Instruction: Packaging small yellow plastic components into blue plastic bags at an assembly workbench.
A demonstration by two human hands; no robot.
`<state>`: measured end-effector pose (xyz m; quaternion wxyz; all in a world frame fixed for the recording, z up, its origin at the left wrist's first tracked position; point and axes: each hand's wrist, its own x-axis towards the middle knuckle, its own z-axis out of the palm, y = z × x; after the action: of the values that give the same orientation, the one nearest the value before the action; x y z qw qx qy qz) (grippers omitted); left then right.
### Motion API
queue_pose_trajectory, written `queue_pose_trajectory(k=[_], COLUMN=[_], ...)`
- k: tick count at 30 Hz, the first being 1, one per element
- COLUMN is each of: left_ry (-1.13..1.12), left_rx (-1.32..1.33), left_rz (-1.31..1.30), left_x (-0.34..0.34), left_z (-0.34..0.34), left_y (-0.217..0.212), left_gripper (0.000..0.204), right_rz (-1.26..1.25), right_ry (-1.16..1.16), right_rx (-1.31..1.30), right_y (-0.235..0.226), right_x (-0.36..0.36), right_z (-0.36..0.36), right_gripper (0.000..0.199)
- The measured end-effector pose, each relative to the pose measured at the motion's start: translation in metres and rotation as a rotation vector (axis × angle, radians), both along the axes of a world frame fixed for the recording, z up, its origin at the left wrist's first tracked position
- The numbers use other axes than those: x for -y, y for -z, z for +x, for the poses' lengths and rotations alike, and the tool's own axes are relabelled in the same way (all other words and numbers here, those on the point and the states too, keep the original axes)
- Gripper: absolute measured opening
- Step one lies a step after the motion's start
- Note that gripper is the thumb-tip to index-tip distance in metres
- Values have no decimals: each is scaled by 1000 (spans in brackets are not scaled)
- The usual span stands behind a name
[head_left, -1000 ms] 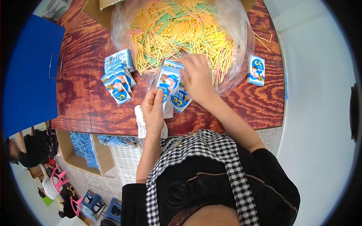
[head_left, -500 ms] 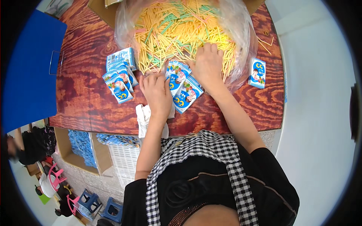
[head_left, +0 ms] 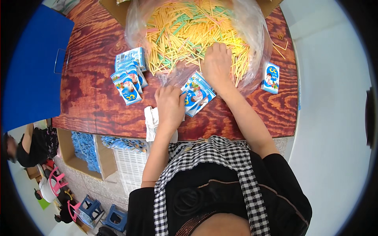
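Two overlapping small blue-and-white printed packets (head_left: pixel 198 94) lie on the table between my hands. My left hand (head_left: pixel 170 106) is closed at their left edge, with its thumb against the upper packet. Beyond them, thin yellow, green and pink sticks (head_left: pixel 181 35) fill a clear plastic bag (head_left: pixel 252 35). My right hand (head_left: pixel 217 67) rests at the near side of these sticks with fingers together and bent down. What it grips, if anything, is hidden under the palm. A crumpled white cloth (head_left: pixel 151 122) lies beside my left wrist.
More packets (head_left: pixel 128 80) form an overlapping group at left; a single packet (head_left: pixel 271 78) lies at right near loose sticks (head_left: pixel 280 50). A cardboard box (head_left: pixel 112 11) surrounds the bag. A blue panel (head_left: pixel 35 67) borders the table's left. Boxes of blue packets (head_left: pixel 84 151) stand below.
My left hand has moved toward me and slightly right. The upper packet has shifted down over the other one. My right hand has stayed nearly in place at the sticks.
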<state>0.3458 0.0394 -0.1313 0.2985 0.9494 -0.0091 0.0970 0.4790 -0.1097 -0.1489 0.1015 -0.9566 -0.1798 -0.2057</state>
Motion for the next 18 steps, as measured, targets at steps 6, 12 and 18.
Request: queue_pose_trajectory(k=[6,12,18], left_ry=[-23,-154,-118], left_rx=[29,129,103], left_rz=[-5,-302,-813], left_x=[-5,-6,-4], left_z=[-5,1,5], left_y=[-7,-17,-12], left_gripper=[9,8,7], right_rz=[84,436,1207], right_ry=[-103,-25,-34], right_rx=[-109,-590,-1037], right_y=[-18,-19,-28], right_x=[17,50,72], right_z=[-18,-2,14], right_gripper=[24,28,28])
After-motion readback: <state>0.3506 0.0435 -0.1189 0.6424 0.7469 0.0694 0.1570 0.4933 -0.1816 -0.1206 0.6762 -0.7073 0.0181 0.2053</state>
